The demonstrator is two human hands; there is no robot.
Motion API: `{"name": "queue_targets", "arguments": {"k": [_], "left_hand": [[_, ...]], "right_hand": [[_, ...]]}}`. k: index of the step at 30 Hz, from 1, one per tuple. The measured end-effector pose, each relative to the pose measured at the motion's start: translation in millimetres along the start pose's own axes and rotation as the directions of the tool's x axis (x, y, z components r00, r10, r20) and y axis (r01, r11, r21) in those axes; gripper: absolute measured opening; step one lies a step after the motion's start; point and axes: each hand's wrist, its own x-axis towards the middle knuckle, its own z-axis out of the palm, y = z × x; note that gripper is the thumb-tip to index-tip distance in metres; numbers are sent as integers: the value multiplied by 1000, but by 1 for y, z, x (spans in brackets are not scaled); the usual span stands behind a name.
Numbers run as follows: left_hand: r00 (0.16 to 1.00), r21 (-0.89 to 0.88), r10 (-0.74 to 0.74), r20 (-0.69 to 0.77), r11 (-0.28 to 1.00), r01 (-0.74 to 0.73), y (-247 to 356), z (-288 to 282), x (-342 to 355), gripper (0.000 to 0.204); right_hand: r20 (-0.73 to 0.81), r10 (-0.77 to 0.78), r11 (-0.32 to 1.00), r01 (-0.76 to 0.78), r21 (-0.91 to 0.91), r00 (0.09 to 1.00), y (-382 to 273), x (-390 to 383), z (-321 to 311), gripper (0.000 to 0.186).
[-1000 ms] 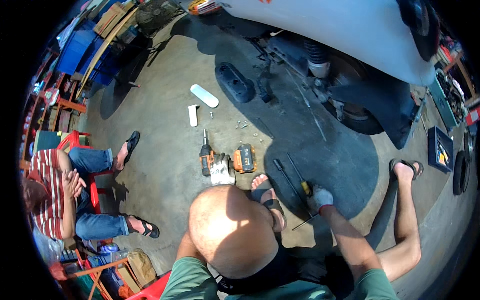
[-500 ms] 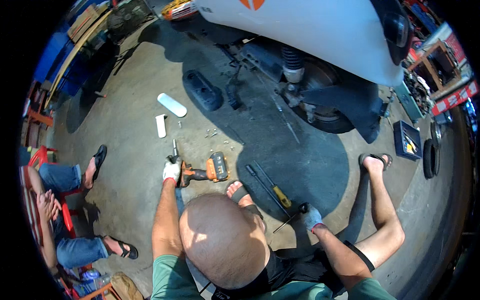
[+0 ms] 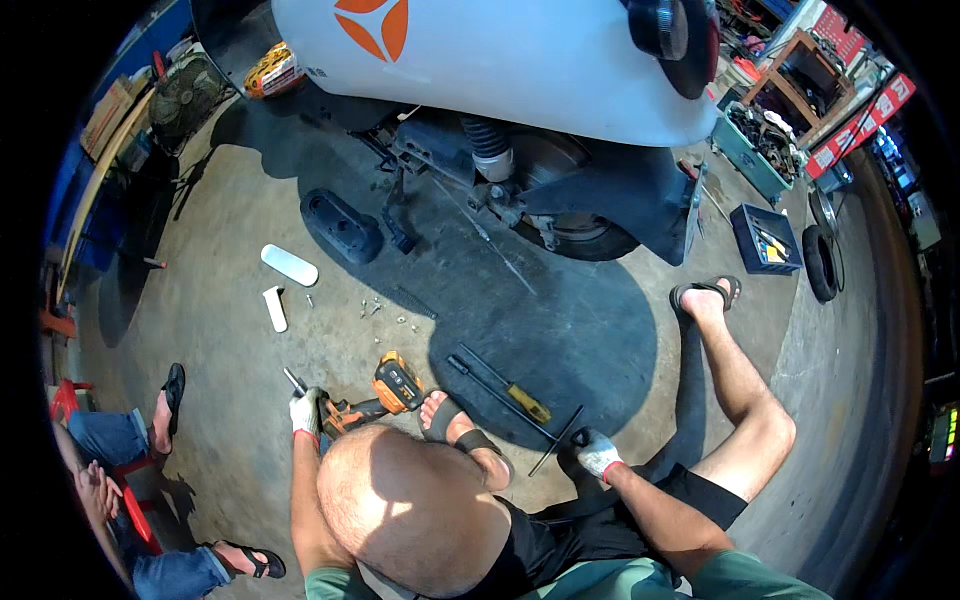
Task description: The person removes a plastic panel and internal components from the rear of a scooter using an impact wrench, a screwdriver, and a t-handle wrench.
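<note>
Drill (image 3: pixel 362 409) in head view, orange and black, just left of the sandalled foot (image 3: pixel 462 425). Gloved left hand (image 3: pixel 306 412) curled around its front end near the metal socket (image 3: pixel 294 380). Gloved right hand (image 3: pixel 597 453) half-closed beside the crossbar of a T-handled wrench (image 3: pixel 500 397); cannot tell whether gripping it. Yellow-handled screwdriver (image 3: pixel 530 404) lying along the wrench's shaft. Beyond, small metal fasteners (image 3: pixel 375 307) and a white oblong cover (image 3: pixel 289 265) on the concrete floor (image 3: pixel 220 310).

We see bright light on the floor (image 3: pixel 230 390), glare on the knee (image 3: pixel 400 490), hard shadows (image 3: pixel 565 320) below white bodywork (image 3: pixel 500 60), and fisheye bending toward dark edges.
</note>
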Motion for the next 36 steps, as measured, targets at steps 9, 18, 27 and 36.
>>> {"name": "queue_targets", "arguments": {"k": [9,18,27,36], "left_hand": [[981,2,-146,-125,989,148,-36,-17,-18,17],[960,514,65,-272,853,88,44,4,-51,23],[490,844,797,354,-47,-534,201,48,-132,37],[196,523,753,628,-222,-823,353,139,-277,29]], "right_hand": [[-11,-79,993,79,83,997,-12,8,8,30],[-19,-97,982,99,158,995,-9,1,-9,32],[-143,-133,959,164,232,981,-12,-1,-16,28],[-583,-186,737,504,449,791,-17,-45,-148,20]]}}
